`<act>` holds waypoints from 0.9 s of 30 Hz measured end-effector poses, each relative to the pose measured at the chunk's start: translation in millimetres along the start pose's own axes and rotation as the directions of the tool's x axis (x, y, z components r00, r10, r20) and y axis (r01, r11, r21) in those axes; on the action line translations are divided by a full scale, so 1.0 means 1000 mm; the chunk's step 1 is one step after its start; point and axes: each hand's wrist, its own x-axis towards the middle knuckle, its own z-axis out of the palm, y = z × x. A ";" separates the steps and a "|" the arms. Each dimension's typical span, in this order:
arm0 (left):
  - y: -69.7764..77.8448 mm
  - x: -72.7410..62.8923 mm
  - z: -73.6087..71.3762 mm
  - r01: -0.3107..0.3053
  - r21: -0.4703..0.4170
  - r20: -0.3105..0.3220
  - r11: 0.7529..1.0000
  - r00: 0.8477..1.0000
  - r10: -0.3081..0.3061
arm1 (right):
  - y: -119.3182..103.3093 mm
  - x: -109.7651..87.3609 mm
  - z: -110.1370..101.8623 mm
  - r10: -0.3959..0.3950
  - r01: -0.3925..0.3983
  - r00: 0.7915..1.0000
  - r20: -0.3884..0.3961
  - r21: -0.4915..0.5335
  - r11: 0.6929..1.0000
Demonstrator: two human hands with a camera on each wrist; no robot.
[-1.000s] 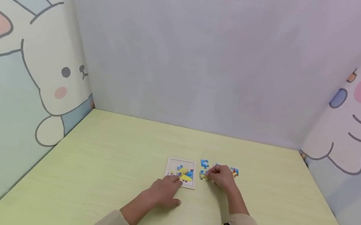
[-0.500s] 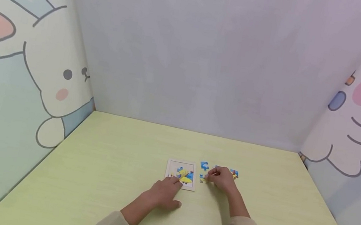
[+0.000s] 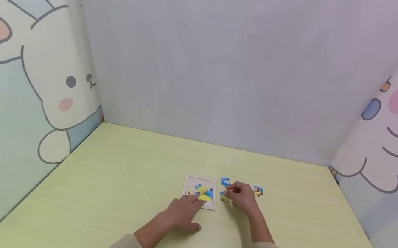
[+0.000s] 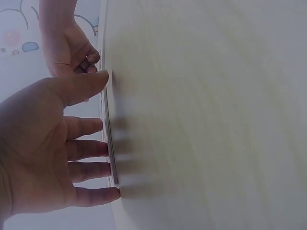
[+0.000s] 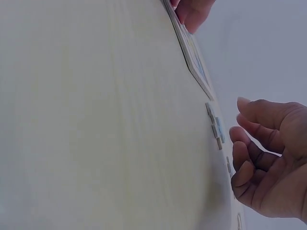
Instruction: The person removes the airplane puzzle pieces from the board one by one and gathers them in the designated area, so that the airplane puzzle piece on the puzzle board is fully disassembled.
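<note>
1. The puzzle frame (image 3: 214,201) lies flat on the desk (image 3: 140,154), with a partly assembled picture (image 3: 205,193) inside; some of it is hidden behind fingers.
2. The left hand (image 3: 182,213) has its fingers extended and slightly spread at the frame's near edge, its thumb held apart. Uneven pressure there could skew the frame or unseat the assembled part.
3. The right hand (image 3: 243,197) is bent, thumb and forefinger drawn close. I cannot tell whether they pinch a piece; if they do, so slight a hold could let it slip or twist.
4. Just right of the frame lie an upper blue piece (image 3: 224,181) and a lower piece (image 3: 222,196), the latter partly covered by the right hand. A low sweep of its curled fingers could scatter both.
5. The far-right piece (image 3: 258,190) lies beyond that hand's knuckles, where a careless backward move might knock it.
</note>
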 end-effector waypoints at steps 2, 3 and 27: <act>0.000 0.000 0.001 -0.001 0.003 0.000 1.000 1.000 0.001 | -0.002 0.000 0.002 -0.010 0.010 1.000 0.002 0.014 1.000; 0.000 0.000 0.001 -0.003 0.010 0.000 1.000 1.000 0.003 | -0.004 0.000 0.003 -0.019 0.019 1.000 0.004 0.022 1.000; -0.001 0.001 0.001 -0.027 0.069 -0.019 0.997 0.999 0.028 | -0.033 0.016 0.047 -0.100 0.078 0.975 0.201 0.113 0.990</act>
